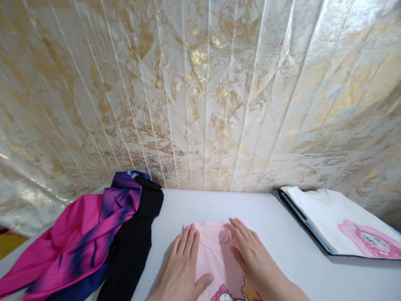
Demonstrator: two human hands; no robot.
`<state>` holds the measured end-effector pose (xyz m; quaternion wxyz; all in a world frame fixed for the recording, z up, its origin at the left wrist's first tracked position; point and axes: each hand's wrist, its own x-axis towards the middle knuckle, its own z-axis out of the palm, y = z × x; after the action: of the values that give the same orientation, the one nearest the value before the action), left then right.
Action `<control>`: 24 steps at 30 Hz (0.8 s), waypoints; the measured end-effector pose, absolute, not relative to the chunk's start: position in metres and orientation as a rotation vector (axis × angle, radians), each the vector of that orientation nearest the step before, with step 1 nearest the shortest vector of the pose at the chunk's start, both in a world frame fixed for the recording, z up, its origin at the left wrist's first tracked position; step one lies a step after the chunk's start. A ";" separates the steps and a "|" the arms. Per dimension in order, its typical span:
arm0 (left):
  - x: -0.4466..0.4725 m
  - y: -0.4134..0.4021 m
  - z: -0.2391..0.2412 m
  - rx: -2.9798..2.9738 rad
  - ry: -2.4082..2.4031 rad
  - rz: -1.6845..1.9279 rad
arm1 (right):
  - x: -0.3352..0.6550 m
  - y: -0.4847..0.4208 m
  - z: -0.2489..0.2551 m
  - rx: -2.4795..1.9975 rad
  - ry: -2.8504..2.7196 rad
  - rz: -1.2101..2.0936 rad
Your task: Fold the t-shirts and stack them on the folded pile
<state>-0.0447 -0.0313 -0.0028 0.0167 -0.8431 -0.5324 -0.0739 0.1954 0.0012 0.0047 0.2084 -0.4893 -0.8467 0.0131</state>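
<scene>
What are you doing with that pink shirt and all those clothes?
A person has both hands pressed flat on a pink shirt lying on a white table. The left hand rests on its left side and the right hand on its right side, fingers spread. To the left lies a loose heap of pink and purple clothes with a black garment. To the right sits a neat stack topped by a folded white shirt with a pink picture.
</scene>
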 end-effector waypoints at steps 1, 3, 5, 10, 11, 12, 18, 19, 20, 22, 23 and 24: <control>-0.042 -0.032 0.002 -2.632 -1.699 -0.193 | 0.199 -0.004 -0.006 -1.387 -2.372 -0.075; -0.036 -0.034 0.010 -2.633 -1.768 -0.162 | 0.202 -0.010 -0.022 -1.440 -2.381 -0.224; -0.031 -0.038 0.016 -2.620 -1.798 -0.181 | 0.200 -0.013 -0.030 -1.485 -2.381 -0.284; -0.023 -0.047 0.010 -2.606 -1.773 -0.269 | 0.193 -0.016 -0.021 -1.568 -2.409 -0.241; -0.023 -0.048 0.008 -2.603 -1.775 -0.273 | 0.192 -0.017 -0.017 -1.583 -2.413 -0.219; -0.023 -0.049 0.006 -2.594 -1.777 -0.283 | 0.192 -0.018 -0.014 -1.593 -2.411 -0.199; -0.025 -0.054 0.008 -2.522 -1.702 -0.423 | 0.187 -0.043 -0.003 -1.525 -2.373 -0.248; -0.023 -0.054 0.009 -2.512 -1.705 -0.417 | 0.185 -0.049 -0.002 -1.516 -2.372 -0.263; -0.021 -0.054 0.010 -2.498 -1.722 -0.404 | 0.184 -0.055 -0.002 -1.513 -2.374 -0.271; -0.015 -0.051 0.011 -2.463 -1.776 -0.364 | 0.182 -0.065 -0.003 -1.528 -2.380 -0.266; -0.012 -0.050 0.011 -2.444 -1.804 -0.344 | 0.182 -0.068 -0.004 -1.544 -2.383 -0.256; -0.010 -0.048 0.011 -2.426 -1.828 -0.330 | 0.182 -0.071 -0.006 -1.564 -2.387 -0.244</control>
<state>-0.0104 -0.0477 0.0113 0.0429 -0.7933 -0.5977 -0.1079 0.1817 -0.0706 -0.0061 0.1382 -0.5407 -0.8255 -0.0842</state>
